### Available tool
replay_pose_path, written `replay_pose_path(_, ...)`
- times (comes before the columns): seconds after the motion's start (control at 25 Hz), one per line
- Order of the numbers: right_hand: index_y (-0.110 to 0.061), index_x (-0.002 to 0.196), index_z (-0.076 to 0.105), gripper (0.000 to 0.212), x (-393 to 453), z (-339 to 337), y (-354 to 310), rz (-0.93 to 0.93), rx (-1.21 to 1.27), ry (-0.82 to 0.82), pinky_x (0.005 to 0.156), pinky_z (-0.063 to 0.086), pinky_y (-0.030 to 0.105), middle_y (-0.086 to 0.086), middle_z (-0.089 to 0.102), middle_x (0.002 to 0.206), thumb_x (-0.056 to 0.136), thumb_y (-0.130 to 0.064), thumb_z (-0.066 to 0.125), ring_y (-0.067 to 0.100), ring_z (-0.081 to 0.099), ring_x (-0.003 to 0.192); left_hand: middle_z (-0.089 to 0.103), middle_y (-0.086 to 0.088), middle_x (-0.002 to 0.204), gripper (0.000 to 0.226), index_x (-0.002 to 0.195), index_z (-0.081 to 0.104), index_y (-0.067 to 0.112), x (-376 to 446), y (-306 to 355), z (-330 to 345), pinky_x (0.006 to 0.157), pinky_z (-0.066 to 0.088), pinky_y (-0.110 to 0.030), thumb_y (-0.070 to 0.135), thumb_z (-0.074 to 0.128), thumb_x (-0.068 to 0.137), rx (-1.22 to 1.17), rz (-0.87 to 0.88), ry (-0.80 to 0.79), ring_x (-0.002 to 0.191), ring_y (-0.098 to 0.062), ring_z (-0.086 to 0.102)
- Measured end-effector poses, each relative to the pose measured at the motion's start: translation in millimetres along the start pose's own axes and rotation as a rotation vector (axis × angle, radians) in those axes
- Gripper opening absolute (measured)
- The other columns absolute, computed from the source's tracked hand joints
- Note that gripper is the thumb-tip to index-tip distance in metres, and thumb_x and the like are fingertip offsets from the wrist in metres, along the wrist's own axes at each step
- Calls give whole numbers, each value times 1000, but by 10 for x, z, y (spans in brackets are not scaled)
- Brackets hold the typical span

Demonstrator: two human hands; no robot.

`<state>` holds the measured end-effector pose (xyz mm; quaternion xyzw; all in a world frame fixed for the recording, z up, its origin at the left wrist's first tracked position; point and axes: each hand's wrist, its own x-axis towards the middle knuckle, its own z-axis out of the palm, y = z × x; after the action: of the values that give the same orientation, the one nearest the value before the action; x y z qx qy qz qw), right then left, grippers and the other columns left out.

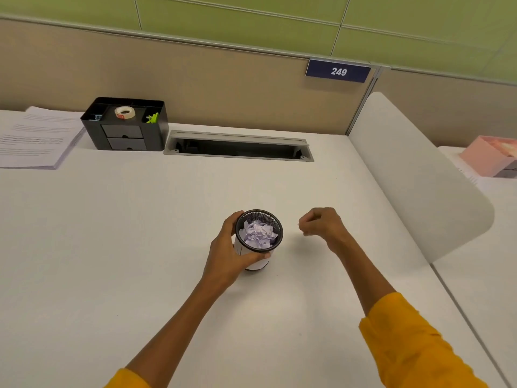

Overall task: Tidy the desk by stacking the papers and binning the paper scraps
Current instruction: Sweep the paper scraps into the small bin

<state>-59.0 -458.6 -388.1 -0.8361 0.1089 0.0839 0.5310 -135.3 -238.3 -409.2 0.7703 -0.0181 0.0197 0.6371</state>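
Note:
A small black mesh bin (277,219) stands near the middle of the white desk (140,247), filled with crumpled white paper scraps (258,232). My left hand (229,253) grips the bin from its left side, thumb across the front. My right hand (321,224) hovers just right of the bin with fingers curled, pinching a tiny white scrap at its fingertips. A stack of printed papers (36,138) lies at the far left of the desk.
A black desk organiser (126,135) with a tape roll (124,112) stands beside the papers. A cable slot (237,148) runs along the back edge. A white divider panel (414,175) borders the right; a pink box (489,158) lies beyond it.

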Motion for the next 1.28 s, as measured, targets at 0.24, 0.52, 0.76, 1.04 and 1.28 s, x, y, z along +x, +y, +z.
replay_pose_path(0.24,-2,83,73,9,-420,94,-617,-249,4,-270,66,56,25,11,71,78,76,3,72,17,67,69,51,32,112,80,113,39,50,23,37,62,78,44,-3,46,81,45,15,17,-19,103,18,48)
replay_pose_path(0.52,-11,81,72,13,-481,111,-610,-299,-66,-170,59,48,21,4,71,80,75,1,73,14,64,71,50,34,112,82,116,38,49,27,41,96,79,44,-5,41,82,47,17,27,-30,103,19,48)
replay_pose_path(0.76,-12,108,68,22,-335,-9,286,-175,-163,205,88,47,26,9,68,113,91,-7,55,24,62,107,53,31,114,93,129,44,28,36,-44,56,89,45,-17,27,91,49,-28,-18,46,107,11,50)
replay_pose_path(1.04,-3,149,-3,117,-373,427,927,-193,-932,-31,117,-11,33,10,-13,157,63,-77,-30,23,-12,147,55,23,118,92,130,44,26,92,-81,-56,84,47,-18,20,91,52,-35,-42,88,112,-1,52)
replay_pose_path(1.28,-39,148,-7,68,-441,232,898,-556,-1018,-246,119,-6,42,-6,-23,156,87,-70,1,14,-20,145,57,11,123,88,130,44,25,161,-86,-45,84,46,-20,14,89,55,-45,-53,109,113,-6,53)
